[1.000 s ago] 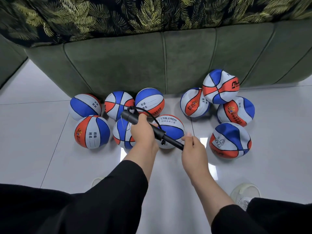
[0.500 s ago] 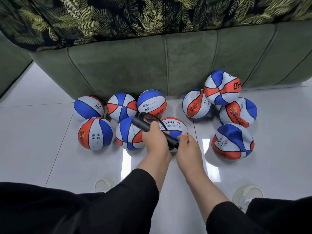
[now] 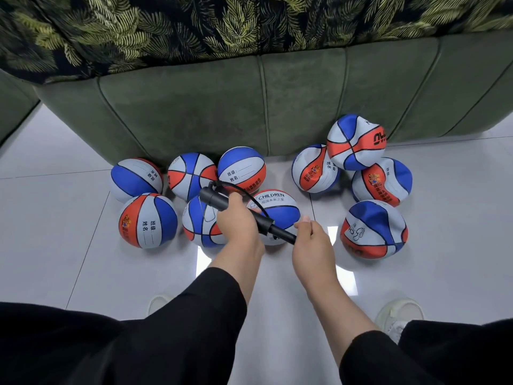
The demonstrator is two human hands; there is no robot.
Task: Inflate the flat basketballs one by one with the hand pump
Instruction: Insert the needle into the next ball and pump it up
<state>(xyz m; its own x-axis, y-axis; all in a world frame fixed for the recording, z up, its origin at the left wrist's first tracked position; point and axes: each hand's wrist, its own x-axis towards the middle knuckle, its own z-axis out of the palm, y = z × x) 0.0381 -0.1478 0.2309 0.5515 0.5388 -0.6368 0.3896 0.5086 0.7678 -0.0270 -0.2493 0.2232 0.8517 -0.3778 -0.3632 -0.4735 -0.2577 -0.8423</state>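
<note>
Black cylindrical hand pump [image 3: 238, 215] slanting above the red, white and blue "CHILDREN" basketball [image 3: 277, 211], left hand [image 3: 238, 220] clenched around its barrel, right hand [image 3: 312, 240] gripping the handle end, rod drawn out between them, thin black hose [image 3: 236, 187] looping off the far end, dented flat basketballs [image 3: 373, 226] clustered right on the white tiled floor [image 3: 55, 218]

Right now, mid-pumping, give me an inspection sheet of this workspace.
Surface: glossy white tiled floor, glare patches.
Job's things: black hand pump, rod drawn out; six round red-white-blue basketballs on the left, among them the CHILDREN-printed ball; four dented ones on the right, e.g. creased ball.
Clutter: nothing seen.
Hands: left hand grips the pump barrel; right hand holds the handle end.
Cables: thin black hose loops from the pump head.
Surroundings: green upholstered sofa, leaf-print fabric, pale shoes.
</note>
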